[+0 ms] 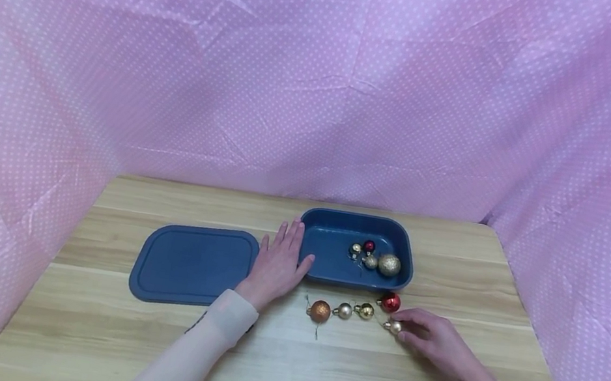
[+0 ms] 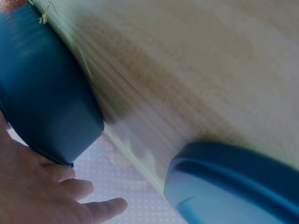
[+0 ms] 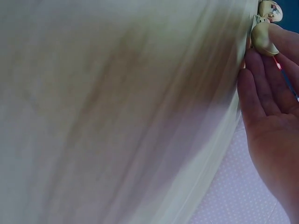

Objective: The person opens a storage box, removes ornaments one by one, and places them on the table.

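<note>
My left hand point(image 1: 277, 267) lies with straight fingers against the left rim of a dark blue box point(image 1: 327, 281); in the left wrist view its fingers point(image 2: 77, 189) touch the box's wall. My right hand point(image 1: 439, 345) pinches a small pale gold bauble point(image 1: 395, 327) between thumb and fingers, low over the table. The right wrist view shows this bauble point(image 3: 262, 39) at the fingertips. To its left sit a shiny gold bauble point(image 1: 366, 311), a pale champagne bauble point(image 1: 344, 311) and a glittery orange bauble point(image 1: 320, 311). A red bauble point(image 1: 391, 302) sits close by the box's front wall.
Inside the box are a large glittery gold bauble point(image 1: 389, 265), a small dark red bauble point(image 1: 369, 247) and two small gold ones. A flat blue lid point(image 1: 196, 264) lies on the wooden table point(image 1: 278, 371) left of the box. Pink dotted cloth point(image 1: 321, 87) hangs around the table.
</note>
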{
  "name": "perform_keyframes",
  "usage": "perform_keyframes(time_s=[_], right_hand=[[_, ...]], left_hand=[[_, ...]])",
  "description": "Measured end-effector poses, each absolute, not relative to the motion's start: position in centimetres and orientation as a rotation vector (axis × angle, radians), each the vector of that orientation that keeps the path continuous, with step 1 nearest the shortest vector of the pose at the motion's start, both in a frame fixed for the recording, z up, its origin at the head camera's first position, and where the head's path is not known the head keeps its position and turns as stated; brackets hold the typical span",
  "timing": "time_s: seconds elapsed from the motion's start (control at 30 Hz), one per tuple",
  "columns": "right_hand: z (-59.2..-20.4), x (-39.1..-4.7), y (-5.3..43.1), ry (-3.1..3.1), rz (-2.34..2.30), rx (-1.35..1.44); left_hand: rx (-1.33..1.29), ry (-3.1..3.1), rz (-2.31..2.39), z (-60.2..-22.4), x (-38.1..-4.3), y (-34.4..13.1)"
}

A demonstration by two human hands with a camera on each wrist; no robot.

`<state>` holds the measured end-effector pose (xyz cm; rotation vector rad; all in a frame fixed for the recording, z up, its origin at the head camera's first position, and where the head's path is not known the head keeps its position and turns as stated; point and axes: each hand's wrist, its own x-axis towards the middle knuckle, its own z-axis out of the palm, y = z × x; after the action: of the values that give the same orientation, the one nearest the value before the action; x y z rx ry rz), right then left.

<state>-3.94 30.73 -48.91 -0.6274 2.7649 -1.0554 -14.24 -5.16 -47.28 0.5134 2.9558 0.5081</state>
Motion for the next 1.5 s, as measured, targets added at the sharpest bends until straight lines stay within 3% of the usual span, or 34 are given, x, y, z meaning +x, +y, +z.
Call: perform_keyframes(time_s=[0.67, 1.5], right_hand=[[-47.5, -2.8, 31.3, 3.092, -1.016, -0.614], [-44.2, -5.9, 28.1, 3.269, -1.212, -0.5]], left_hand=[[0.509, 2.95, 0.485, -47.4, -14.5, -5.1], [0.502, 2.957, 0.506, -47.4, -14.4, -5.1]])
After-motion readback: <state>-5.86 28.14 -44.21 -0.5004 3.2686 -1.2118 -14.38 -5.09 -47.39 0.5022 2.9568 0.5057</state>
